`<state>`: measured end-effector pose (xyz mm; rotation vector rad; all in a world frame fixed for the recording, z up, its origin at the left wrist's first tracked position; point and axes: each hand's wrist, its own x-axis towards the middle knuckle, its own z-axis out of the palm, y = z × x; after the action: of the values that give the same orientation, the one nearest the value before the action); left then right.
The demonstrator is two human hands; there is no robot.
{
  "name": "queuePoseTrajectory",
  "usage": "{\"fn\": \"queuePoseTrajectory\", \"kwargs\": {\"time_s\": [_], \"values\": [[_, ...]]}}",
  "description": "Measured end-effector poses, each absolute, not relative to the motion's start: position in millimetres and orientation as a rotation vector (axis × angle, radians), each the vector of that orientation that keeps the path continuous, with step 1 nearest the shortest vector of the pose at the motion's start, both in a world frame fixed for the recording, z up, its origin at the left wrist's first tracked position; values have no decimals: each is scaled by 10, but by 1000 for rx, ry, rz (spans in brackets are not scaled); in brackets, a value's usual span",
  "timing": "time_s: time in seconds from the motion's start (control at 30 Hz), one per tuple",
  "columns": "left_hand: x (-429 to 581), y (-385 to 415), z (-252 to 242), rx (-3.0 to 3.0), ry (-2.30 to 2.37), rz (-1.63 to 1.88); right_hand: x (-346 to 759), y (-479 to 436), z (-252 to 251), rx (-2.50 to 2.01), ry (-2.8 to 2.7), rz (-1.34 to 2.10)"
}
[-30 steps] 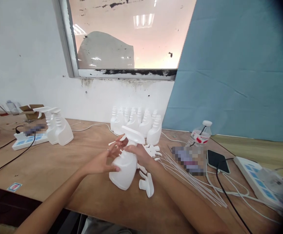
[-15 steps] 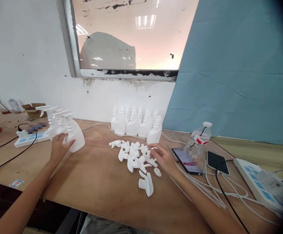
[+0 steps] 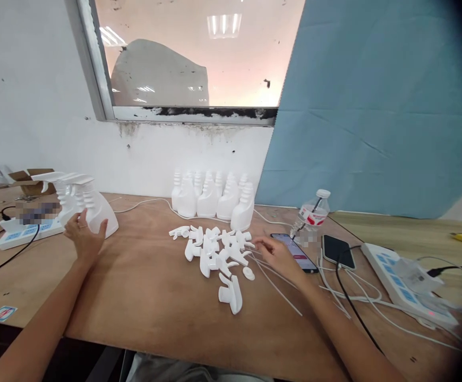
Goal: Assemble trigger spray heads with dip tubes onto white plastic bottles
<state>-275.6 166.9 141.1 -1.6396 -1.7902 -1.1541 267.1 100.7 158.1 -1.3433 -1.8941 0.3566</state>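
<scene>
My left hand (image 3: 83, 239) is at the lower part of a white spray bottle (image 3: 102, 215) at the left, thumb and fingers spread. Whether they still touch it I cannot tell. More white spray bottles with trigger heads stand close behind it, overlapping. My right hand (image 3: 274, 254) is at the right edge of a pile of white trigger spray heads (image 3: 211, 252), its fingers drawn together near the outermost head. What they hold, if anything, is hidden. Thin white tubes (image 3: 281, 292) run out from beneath this hand. A single spray head (image 3: 231, 293) and a white cap (image 3: 248, 273) lie nearer me.
White bottles without heads (image 3: 207, 201) stand in a group by the wall. To the right are a phone (image 3: 300, 254), a water bottle (image 3: 313, 212), a second phone (image 3: 338, 252), cables and a power strip (image 3: 402, 286). Another power strip (image 3: 30, 231) and a cardboard box (image 3: 35, 178) are left.
The view has shifted rightward. My left thumb and fingers have spread at the bottle. My right hand's fingers have drawn closer together beside the pile.
</scene>
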Motion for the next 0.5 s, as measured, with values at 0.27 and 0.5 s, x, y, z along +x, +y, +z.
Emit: {"fn": "queuePoseTrajectory", "kwargs": {"time_s": [0.27, 0.5], "values": [[-1169, 1438, 1148, -2655, -1045, -945, 2691, 889, 1646, -1324, -2439, 395], [-309, 1374, 1191, -2879, -626, -991, 2625, 818, 1662, -1331, -2508, 471]]}}
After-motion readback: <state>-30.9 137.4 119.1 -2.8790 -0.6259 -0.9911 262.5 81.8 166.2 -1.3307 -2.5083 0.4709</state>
